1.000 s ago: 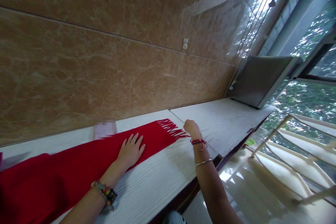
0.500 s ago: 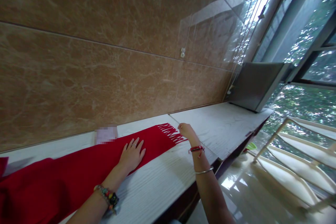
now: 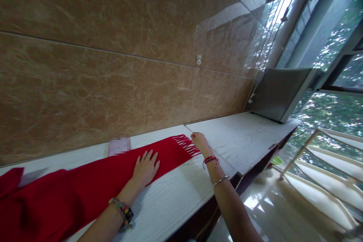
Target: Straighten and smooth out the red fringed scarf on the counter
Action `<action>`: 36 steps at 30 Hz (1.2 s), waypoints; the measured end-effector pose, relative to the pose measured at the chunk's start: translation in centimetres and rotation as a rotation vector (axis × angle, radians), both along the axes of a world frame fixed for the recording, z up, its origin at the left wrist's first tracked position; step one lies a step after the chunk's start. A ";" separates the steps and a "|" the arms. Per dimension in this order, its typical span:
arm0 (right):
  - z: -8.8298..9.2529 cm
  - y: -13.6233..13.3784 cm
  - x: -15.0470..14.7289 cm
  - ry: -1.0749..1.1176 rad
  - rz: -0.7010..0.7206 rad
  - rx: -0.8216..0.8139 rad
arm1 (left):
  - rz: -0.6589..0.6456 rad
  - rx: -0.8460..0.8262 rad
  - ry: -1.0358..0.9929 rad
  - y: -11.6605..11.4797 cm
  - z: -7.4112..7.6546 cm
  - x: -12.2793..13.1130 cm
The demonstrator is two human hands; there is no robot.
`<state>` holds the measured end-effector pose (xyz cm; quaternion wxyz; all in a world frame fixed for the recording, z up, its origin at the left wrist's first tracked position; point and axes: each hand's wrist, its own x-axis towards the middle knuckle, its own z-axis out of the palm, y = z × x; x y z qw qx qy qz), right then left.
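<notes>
A long red scarf (image 3: 85, 185) with a fringed end (image 3: 185, 143) lies stretched along a white wood-grain table (image 3: 176, 193). My left hand (image 3: 146, 168) rests flat on the scarf with fingers spread, a ring on one finger and a beaded bracelet on the wrist. My right hand (image 3: 198, 140) is at the fringe, fingers curled down onto the tassels; red string and a silver bangle circle that wrist. The scarf bunches up at the far left.
A brown marble-tiled wall (image 3: 113, 64) rises right behind the table. A grey boxy appliance (image 3: 280, 92) stands on the table's far right end by a window. Pale slatted furniture (image 3: 326, 159) and glossy floor lie to the right. A small blurred patch (image 3: 119, 146) sits by the wall.
My right hand has moved left from beyond the fringe onto the tassels. The left hand stays flat on the scarf. The camera has shifted slightly.
</notes>
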<state>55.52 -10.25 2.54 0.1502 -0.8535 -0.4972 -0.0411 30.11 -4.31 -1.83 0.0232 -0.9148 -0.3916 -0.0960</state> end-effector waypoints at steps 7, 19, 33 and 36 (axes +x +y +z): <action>-2.5 3.6 -8.0 -0.059 0.485 0.082 | 0.074 0.049 -0.012 -1.0 0.6 -1.0; -2.9 2.1 -2.8 -0.081 0.187 -0.010 | -0.007 -0.126 0.033 -0.8 0.6 -3.5; -4.0 2.2 -13.7 -0.053 0.995 0.106 | -0.383 -0.124 0.092 -2.7 4.5 -14.4; -3.5 1.8 -13.9 -0.009 1.023 0.167 | -0.376 -0.134 0.134 -2.7 4.9 -14.3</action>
